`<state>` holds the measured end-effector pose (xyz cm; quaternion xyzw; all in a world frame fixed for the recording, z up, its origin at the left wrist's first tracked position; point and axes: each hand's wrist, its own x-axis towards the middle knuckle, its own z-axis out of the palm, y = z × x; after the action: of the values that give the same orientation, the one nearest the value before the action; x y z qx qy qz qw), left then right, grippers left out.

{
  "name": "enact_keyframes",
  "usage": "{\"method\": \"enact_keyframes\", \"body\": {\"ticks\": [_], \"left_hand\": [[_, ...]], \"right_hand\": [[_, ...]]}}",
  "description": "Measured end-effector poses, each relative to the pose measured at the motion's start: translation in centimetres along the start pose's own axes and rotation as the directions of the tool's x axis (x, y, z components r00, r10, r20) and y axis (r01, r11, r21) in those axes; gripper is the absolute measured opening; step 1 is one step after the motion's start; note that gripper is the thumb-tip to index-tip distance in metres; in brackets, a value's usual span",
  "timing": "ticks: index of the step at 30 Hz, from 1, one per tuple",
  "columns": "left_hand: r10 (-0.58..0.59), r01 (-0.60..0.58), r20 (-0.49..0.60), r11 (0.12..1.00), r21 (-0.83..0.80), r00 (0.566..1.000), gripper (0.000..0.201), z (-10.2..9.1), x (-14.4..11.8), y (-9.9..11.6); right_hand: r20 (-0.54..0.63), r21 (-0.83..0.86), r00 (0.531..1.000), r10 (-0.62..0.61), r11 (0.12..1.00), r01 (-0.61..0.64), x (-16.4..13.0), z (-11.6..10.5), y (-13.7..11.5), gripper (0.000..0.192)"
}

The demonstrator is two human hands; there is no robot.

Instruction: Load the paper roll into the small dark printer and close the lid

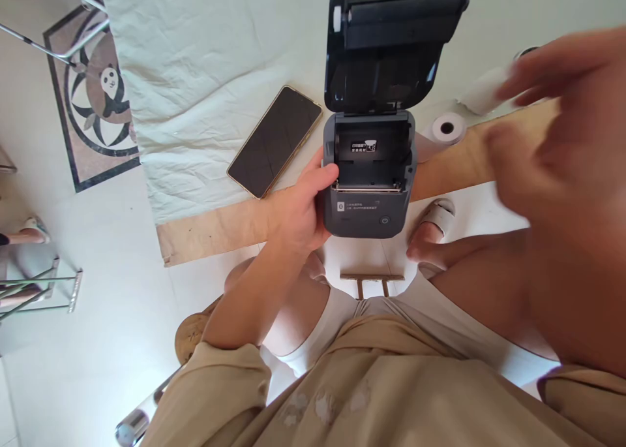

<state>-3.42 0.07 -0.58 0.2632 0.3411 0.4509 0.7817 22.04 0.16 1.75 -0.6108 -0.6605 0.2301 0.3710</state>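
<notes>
Pointing open lid point(384, 75) fwd, printer point(369, 173) runs approx. fore-aft lengthwise.

Left hand point(306, 215) holding dark printer point(369, 130), lid point(386, 62) raised, blurred right hand point(562, 143) near white rolls point(454, 128), phone point(275, 141) on pale cloth point(205, 62)

Power sign point(385, 220) on printer point(359, 227), Chinese label point(363, 147) in its compartment point(372, 169)

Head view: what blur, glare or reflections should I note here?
In the head view, motion blur smears the bare right hand; in the same view, the dark grey plastic printer and the bare left hand look fairly crisp; also in the head view, faint reflections mark its glossy black lid, and bright glare washes parts of the pale tiled floor.
</notes>
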Motion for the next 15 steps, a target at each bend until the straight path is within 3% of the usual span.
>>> {"method": "enact_keyframes", "body": {"ticks": [2, 4, 8, 10, 13, 15], "left_hand": [[-0.001, 0.002, -0.013, 1.0, 0.017, 1.0, 0.031, -0.1, 0.1, 0.0], [-0.007, 0.009, -0.035, 0.999, 0.053, 0.999, 0.034, -0.1, 0.1, 0.0], [-0.018, 0.022, -0.054, 0.997, 0.072, 0.998, 0.033, 0.2, -0.1, 0.1], [-0.011, 0.013, -0.053, 0.999, 0.037, 0.999, 0.031, 0.4, -0.2, 0.1], [0.013, -0.014, -0.006, 1.0, -0.026, 1.0, 0.028, 0.8, -0.3, 0.2], [0.012, -0.01, 0.045, 0.999, -0.046, 0.999, 0.028, 1.0, -0.3, 0.2]], "right_hand": [[0.091, -0.193, 0.968, -0.232, 0.95, 0.246, -0.3, 1.6, 0.1, 0.05], [0.166, -0.278, 0.943, -0.288, 0.904, 0.325, -0.3, 2.9, 0.7, 0.055], [0.174, -0.302, 0.973, -0.152, 0.932, 0.199, 0.2, 3.8, 1.4, 0.049], [0.135, -0.233, 0.988, -0.079, 0.966, 0.109, 0.3, 3.7, 1.1, 0.053], [0.079, 0.112, 0.992, 0.1, 0.988, -0.109, 0.7, 3.5, 0.0, 0.068], [0.075, 0.387, 0.956, 0.284, 0.875, -0.29, 1.2, 3.3, -0.8, 0.063]]}}
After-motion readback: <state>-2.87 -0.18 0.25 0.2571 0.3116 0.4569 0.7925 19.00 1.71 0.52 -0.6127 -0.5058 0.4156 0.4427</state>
